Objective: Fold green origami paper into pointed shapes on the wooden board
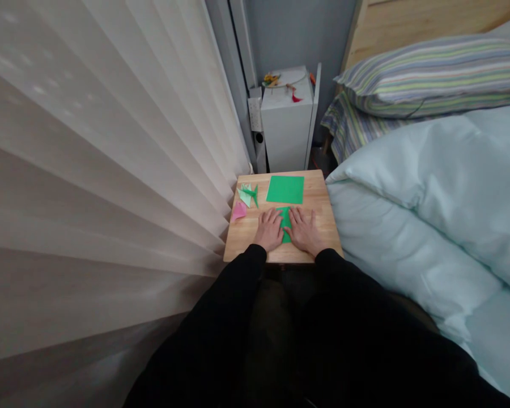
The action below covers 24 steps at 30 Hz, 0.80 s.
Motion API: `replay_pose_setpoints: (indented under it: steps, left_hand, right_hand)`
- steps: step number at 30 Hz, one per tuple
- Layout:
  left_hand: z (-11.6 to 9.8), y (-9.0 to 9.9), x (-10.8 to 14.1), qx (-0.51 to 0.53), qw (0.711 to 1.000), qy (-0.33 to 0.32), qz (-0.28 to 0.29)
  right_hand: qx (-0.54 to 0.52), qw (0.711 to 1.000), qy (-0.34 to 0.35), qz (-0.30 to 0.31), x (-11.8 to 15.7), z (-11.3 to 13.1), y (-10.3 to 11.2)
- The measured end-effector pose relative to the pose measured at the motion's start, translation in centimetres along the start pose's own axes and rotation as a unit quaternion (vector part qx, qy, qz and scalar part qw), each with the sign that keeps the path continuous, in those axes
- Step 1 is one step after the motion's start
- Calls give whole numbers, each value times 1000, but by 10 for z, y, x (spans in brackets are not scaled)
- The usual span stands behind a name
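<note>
A narrow piece of green paper [285, 222], seemingly folded, lies on the small wooden table [246, 242] between my hands. My left hand [270, 230] rests flat along its left edge, fingers stretched out. On the other side, my right hand [305, 231] lies with its fingers spread over the right edge. Both hands touch the paper and partly cover it. Just beyond them is a flat stack or sheet of green paper [285, 189]. Left of that sit folded green paper figures [248, 195] and a pink folded paper piece [239, 211].
A pleated curtain [153, 170] hangs close along the table's left side. To the right is a bed with a pale blue duvet [408, 215] and a striped pillow [433, 76]. Behind the table stands a white cabinet [287, 133] with small ornaments on top.
</note>
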<state>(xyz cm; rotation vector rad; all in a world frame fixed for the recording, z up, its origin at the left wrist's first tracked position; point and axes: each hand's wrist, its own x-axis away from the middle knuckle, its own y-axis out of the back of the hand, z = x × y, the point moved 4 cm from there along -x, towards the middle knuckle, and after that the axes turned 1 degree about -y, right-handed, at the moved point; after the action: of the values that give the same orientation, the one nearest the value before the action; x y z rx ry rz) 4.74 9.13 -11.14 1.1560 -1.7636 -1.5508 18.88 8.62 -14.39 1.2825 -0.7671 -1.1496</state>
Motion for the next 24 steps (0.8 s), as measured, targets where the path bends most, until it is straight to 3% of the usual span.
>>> replay_pose_setpoints:
  steps: [8, 13, 24]
  left_hand:
    - [-14, 2, -13, -32, 998, -36, 30]
    - [-18, 7, -14, -59, 997, -31, 37]
    - [-24, 5, -46, -109, 993, -11, 38]
  right_hand:
    - [-1, 1000, -2, 14, 2, 0, 7]
    - [-4, 999, -35, 7, 2, -6, 10]
    - [-30, 997, -41, 60, 0, -15, 17]
